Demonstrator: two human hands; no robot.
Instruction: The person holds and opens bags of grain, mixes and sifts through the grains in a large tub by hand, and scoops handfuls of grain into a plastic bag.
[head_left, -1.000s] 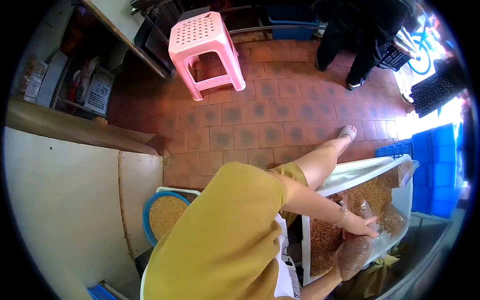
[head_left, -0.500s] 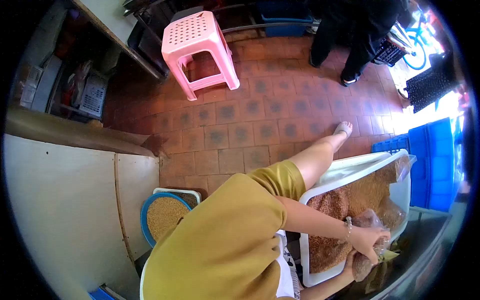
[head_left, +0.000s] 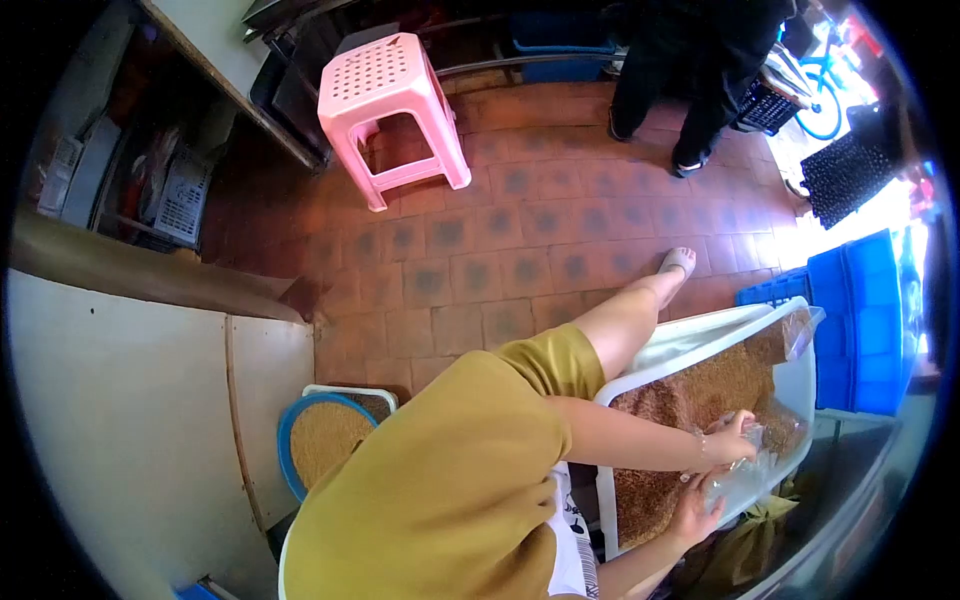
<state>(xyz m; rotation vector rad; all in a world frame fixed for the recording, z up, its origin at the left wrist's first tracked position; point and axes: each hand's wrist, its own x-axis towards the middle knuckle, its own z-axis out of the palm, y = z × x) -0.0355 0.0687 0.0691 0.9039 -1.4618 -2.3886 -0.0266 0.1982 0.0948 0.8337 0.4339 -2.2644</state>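
Note:
My left hand (head_left: 728, 443), at the end of the arm with the beaded bracelet, has its fingers closed on a clear plastic bag (head_left: 722, 484) over the white tub (head_left: 604, 500). Below it, my right hand (head_left: 692, 515) holds the lower side of that bag, its thumb and fingers around the plastic. Brown grain (head_left: 640, 500) fills much of the tub under my hands. More clear plastic lies at the tub's right side. What the bag contains is too small to make out.
A blue basin of pale grain (head_left: 322, 440) stands at lower left. Blue crates (head_left: 860, 320) are at the right. A pink stool (head_left: 390, 110) stands on the tiled floor. A person in dark trousers (head_left: 690, 80) stands at the top. Yellowish sacking (head_left: 745, 545) lies below the tub.
The filled bag of brown grain that my hands held at the tub's lower right edge no longer shows. My hands have moved slightly up and left and now hold clear plastic.

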